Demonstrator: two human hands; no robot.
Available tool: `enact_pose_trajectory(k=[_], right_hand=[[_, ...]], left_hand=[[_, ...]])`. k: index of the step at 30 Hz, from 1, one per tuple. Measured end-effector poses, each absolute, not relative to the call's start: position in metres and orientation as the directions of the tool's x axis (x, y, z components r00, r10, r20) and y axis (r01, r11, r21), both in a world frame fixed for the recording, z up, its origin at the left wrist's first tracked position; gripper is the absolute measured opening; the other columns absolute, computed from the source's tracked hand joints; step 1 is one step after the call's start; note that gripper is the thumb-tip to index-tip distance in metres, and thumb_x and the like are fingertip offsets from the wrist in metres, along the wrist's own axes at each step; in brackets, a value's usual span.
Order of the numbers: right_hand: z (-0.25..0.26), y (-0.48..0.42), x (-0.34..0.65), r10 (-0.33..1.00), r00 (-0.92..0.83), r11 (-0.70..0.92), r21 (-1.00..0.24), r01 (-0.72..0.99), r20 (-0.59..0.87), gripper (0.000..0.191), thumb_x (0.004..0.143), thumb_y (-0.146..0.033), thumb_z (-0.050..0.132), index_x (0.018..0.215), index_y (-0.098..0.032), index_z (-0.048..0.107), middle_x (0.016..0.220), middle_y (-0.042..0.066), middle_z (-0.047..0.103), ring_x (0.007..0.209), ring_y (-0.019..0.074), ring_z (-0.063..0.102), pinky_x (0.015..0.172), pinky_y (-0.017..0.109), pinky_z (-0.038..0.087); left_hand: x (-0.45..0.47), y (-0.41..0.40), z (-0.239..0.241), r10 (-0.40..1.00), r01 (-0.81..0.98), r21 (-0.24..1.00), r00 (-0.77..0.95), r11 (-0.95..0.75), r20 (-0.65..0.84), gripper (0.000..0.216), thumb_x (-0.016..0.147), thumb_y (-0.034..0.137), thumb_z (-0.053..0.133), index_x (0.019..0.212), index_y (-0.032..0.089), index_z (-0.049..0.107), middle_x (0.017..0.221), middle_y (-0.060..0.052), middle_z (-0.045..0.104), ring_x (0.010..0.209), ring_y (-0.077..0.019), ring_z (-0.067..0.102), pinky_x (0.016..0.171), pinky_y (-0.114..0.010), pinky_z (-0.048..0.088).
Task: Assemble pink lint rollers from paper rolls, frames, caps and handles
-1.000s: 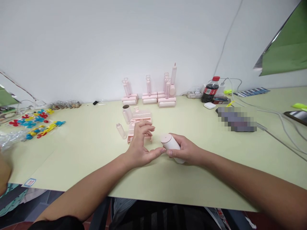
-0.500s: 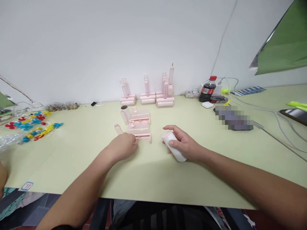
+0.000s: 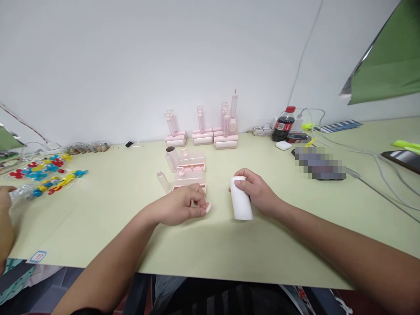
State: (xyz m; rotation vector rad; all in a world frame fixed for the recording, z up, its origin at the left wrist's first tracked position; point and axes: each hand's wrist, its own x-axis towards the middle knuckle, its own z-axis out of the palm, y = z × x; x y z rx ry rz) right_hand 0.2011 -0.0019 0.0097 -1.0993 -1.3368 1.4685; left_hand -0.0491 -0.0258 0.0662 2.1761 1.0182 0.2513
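Observation:
My right hand (image 3: 254, 190) is wrapped round a white sticky lint roll (image 3: 242, 202), tilted above the table. Between the thumb and fingers of my left hand (image 3: 180, 204) is a small pale pink cap (image 3: 208, 208), a short gap left of the roll. Just behind my left hand lie pink lint roller covers (image 3: 188, 176), partly hidden by it. A clear pink handle tube (image 3: 163, 181) stands beside them, and another roll with a brown core (image 3: 172, 158) stands farther back.
Several pink lint rollers (image 3: 225, 141) line the wall. A cola bottle (image 3: 284, 124), a pixelated dark object (image 3: 320, 164) and cables lie to the right. Colourful bagged toys (image 3: 59, 177) are at the left, near another person's hand (image 3: 5, 205).
My left hand has moved right from the pink covers and now has a small cap in its fingers. My right hand has turned the roll more upright. The other person's hand has come up at the left.

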Motion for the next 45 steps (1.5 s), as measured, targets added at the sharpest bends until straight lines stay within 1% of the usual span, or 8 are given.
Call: enact_pose_trajectory(k=[2, 4, 10, 13, 19, 24, 32, 45], right_hand=[[0.009, 0.001, 0.201, 0.971, -0.206, -0.141, -0.988, -0.067, -0.125, 0.024, 0.079, -0.040, 0.063, 0.086, -0.021, 0.050, 0.066, -0.003, 0.056, 0.053, 0.0116, 0.052, 0.043, 0.021, 0.040], [0.008, 0.002, 0.200, 0.969, -0.178, -0.194, -0.973, -0.125, -0.171, 0.021, 0.082, -0.038, 0.060, 0.083, -0.021, 0.049, 0.061, -0.004, 0.052, 0.044, 0.0096, 0.046, 0.034, 0.019, 0.034], [0.008, 0.004, 0.200, 0.956, -0.210, -0.260, -0.919, -0.297, -0.203, 0.010, 0.086, -0.029, 0.057, 0.088, -0.021, 0.050, 0.061, -0.002, 0.053, 0.045, 0.0113, 0.053, 0.035, 0.022, 0.049], [0.009, 0.004, 0.200, 0.944, -0.238, -0.298, -0.897, -0.326, -0.227, 0.006, 0.088, -0.024, 0.052, 0.093, -0.021, 0.052, 0.062, -0.001, 0.055, 0.047, 0.0118, 0.056, 0.041, 0.025, 0.055], [0.010, 0.001, 0.200, 0.913, -0.312, -0.367, -0.861, -0.350, -0.262, 0.004, 0.086, -0.020, 0.052, 0.088, -0.019, 0.049, 0.070, 0.002, 0.059, 0.056, 0.0145, 0.064, 0.054, 0.030, 0.061], [0.008, 0.001, 0.200, 0.888, -0.382, -0.404, -0.834, -0.376, -0.257, 0.008, 0.083, -0.020, 0.051, 0.090, -0.020, 0.049, 0.068, 0.002, 0.059, 0.056, 0.0160, 0.063, 0.046, 0.027, 0.055], [0.009, -0.005, 0.197, 0.853, -0.472, -0.427, -0.817, -0.388, -0.222, 0.012, 0.082, -0.023, 0.050, 0.094, -0.020, 0.050, 0.066, 0.002, 0.060, 0.055, 0.0157, 0.062, 0.048, 0.026, 0.053], [0.012, -0.006, 0.196, 0.841, -0.498, -0.446, -0.793, -0.415, -0.213, 0.017, 0.083, -0.025, 0.048, 0.098, -0.019, 0.053, 0.064, 0.003, 0.061, 0.053, 0.0160, 0.060, 0.046, 0.025, 0.050]], left_hand=[[-0.049, -0.024, 0.066, 0.724, 0.458, 0.770, 0.690, -0.443, 0.006, 0.014, 0.086, 0.031, 0.059, 0.078, 0.020, 0.063, 0.107, -0.008, 0.061, 0.104, -0.0218, 0.057, 0.084, -0.034, 0.046], [-0.047, -0.021, 0.062, 0.733, 0.367, 0.836, 0.677, -0.408, 0.060, 0.014, 0.087, 0.029, 0.060, 0.076, 0.019, 0.061, 0.110, -0.009, 0.063, 0.108, -0.0227, 0.057, 0.089, -0.038, 0.045], [-0.039, -0.012, 0.044, 0.887, 0.095, 0.986, 0.455, -0.137, 0.079, 0.020, 0.075, 0.025, 0.072, 0.083, 0.017, 0.056, 0.084, -0.005, 0.066, 0.074, -0.0151, 0.063, 0.066, -0.029, 0.049], [-0.037, -0.011, 0.042, 0.941, 0.057, 0.996, 0.335, -0.072, 0.049, 0.024, 0.072, 0.023, 0.074, 0.087, 0.018, 0.056, 0.073, -0.001, 0.066, 0.070, -0.0154, 0.064, 0.068, -0.031, 0.051], [-0.030, -0.012, 0.038, 0.956, 0.089, 0.962, 0.173, -0.256, 0.239, 0.028, 0.068, 0.028, 0.077, 0.064, 0.017, 0.052, 0.075, 0.000, 0.057, 0.074, -0.0144, 0.061, 0.067, -0.029, 0.050], [-0.023, -0.014, 0.033, 0.911, 0.158, 0.897, 0.079, -0.413, 0.406, 0.029, 0.071, 0.033, 0.077, 0.062, 0.017, 0.054, 0.079, -0.001, 0.056, 0.082, -0.0156, 0.059, 0.078, -0.033, 0.051], [-0.019, -0.018, 0.028, 0.907, 0.088, 0.903, 0.078, -0.421, 0.415, 0.030, 0.073, 0.037, 0.078, 0.067, 0.017, 0.058, 0.095, -0.006, 0.061, 0.104, -0.0252, 0.065, 0.090, -0.043, 0.051], [-0.020, -0.020, 0.026, 0.878, 0.049, 0.880, 0.111, -0.473, 0.466, 0.024, 0.076, 0.031, 0.076, 0.069, 0.017, 0.058, 0.099, -0.007, 0.062, 0.103, -0.0222, 0.063, 0.090, -0.040, 0.050]])
